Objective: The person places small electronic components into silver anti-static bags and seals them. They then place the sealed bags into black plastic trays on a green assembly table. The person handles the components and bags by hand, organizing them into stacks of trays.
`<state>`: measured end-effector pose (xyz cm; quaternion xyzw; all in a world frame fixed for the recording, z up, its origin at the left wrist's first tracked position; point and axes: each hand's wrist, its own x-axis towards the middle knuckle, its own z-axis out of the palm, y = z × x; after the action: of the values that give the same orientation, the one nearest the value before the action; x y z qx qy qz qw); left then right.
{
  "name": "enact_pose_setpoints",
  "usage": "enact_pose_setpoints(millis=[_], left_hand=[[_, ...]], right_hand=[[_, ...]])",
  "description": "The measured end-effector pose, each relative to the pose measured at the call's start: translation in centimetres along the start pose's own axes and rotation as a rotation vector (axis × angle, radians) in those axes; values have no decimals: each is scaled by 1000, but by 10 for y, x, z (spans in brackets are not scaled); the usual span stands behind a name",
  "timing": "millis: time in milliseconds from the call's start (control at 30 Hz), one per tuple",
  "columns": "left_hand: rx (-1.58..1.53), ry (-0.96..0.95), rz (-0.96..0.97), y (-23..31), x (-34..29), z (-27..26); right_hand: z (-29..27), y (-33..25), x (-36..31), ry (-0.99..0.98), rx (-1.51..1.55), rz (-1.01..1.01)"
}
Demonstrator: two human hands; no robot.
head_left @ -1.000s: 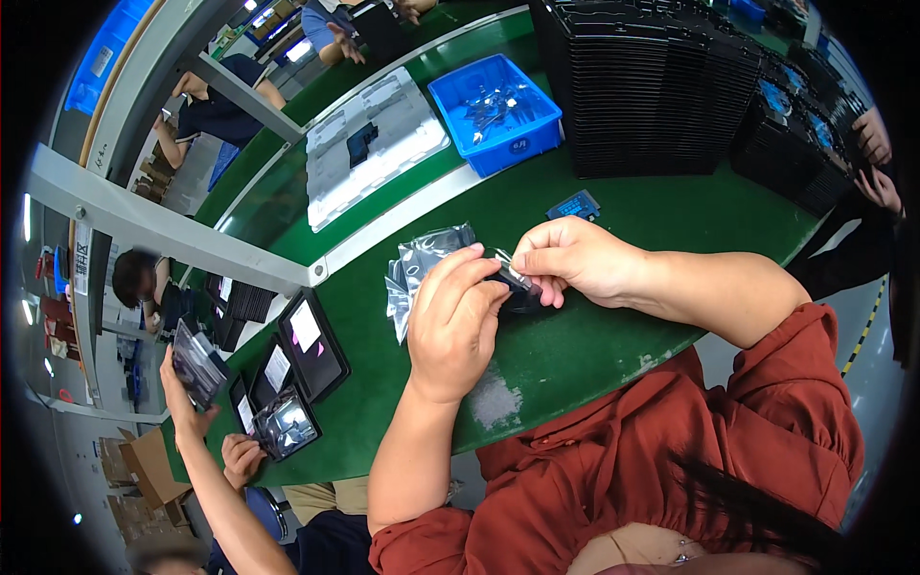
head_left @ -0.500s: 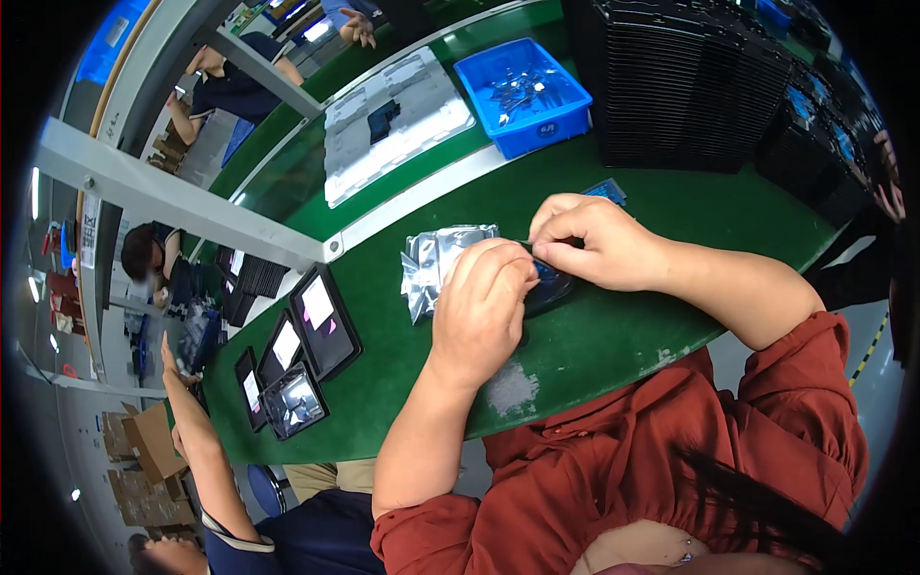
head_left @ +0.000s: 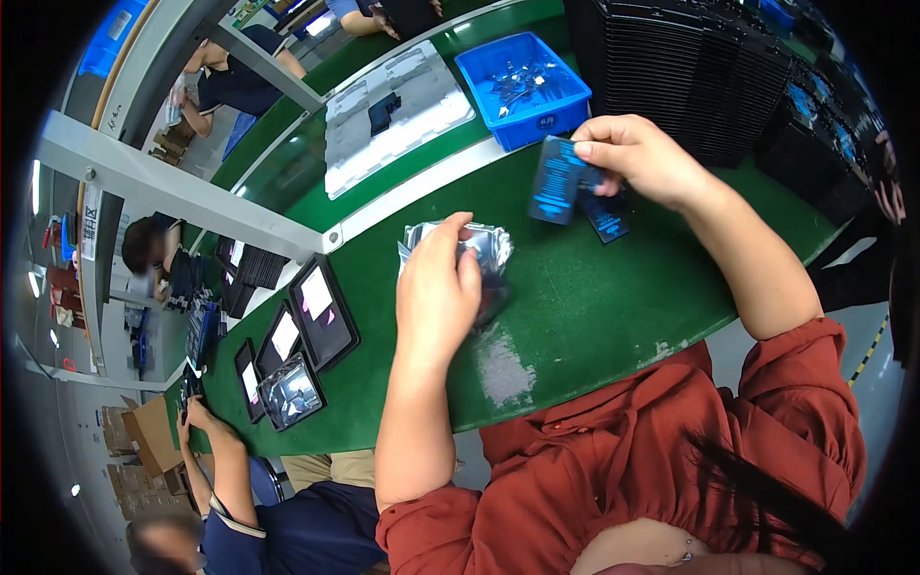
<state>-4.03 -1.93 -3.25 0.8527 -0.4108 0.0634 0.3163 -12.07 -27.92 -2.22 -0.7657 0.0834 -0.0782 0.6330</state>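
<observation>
Head view: a flat black piece with blue marks (head_left: 553, 182) is raised above the desk (head_left: 594, 326), toward its far edge. The right hand (head_left: 647, 163) has it pinched between thumb and fingers at one edge, probably to leave its broad face uncovered. A similar black piece (head_left: 609, 226) seems to lie on the desk just below that hand, partly hidden by it.

Nearer the middle of the desk, the left hand (head_left: 434, 292) rests over shiny clear bags (head_left: 494, 245), perhaps to keep the loose film from sliding; I cannot tell whether its grip is pressed together, and a dark blurred shape sits beneath it.

Outward, a blue bin (head_left: 511, 136) of small bagged parts stands by the far edge, likely for easy reach. Tall black stacked trays (head_left: 680, 86) fill the far right corner, set out of the way, it seems. By the left end lie open black trays (head_left: 337, 343) with white papers, near a co-worker's hand (head_left: 199, 414).
</observation>
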Motion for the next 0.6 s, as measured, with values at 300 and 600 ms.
enact_pose_setpoints(millis=[300,600], left_hand=[[213,292,-1,-30,4,-28],[608,75,-423,-173,-114,-176]], right_hand=[[-3,16,-6,156,-1121,-414],[23,6,-21,-10,-1089,-577]])
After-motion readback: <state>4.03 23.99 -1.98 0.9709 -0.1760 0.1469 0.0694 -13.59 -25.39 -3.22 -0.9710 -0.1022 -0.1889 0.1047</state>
